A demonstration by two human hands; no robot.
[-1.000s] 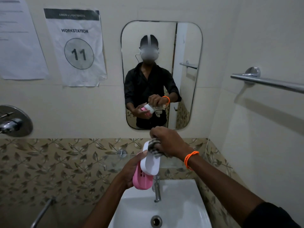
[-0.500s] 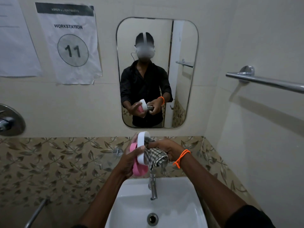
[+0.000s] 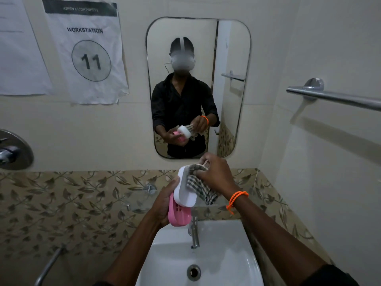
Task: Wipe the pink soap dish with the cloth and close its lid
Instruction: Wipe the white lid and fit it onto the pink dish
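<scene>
White ceramic fills the bottom of the view: a washbasin [image 3: 216,263] with a chrome tap [image 3: 194,234] rising at its back edge. Above the tap, two bare forearms reach forward. The left hand [image 3: 165,205] curls its fingers round the pink soap dish [image 3: 177,214], holding it tilted on edge over the basin, thumb against the white lid [image 3: 184,187] – which stands open, hinged up from the pink base. The right hand [image 3: 214,174], an orange bracelet [image 3: 237,199] at its wrist, grips a bunched checked cloth [image 3: 199,186] and presses it against the lid's inner side. Behind the hands runs a band of leaf-patterned tile [image 3: 61,199]. Higher on the pale wall hangs a mirror [image 3: 231,112] reflecting the person – dark shirt, hands at the dish. Left of it hangs a paper sign [image 3: 88,52] reading WORKSTATION 11; to the right, a metal towel rail [image 3: 334,98]
</scene>
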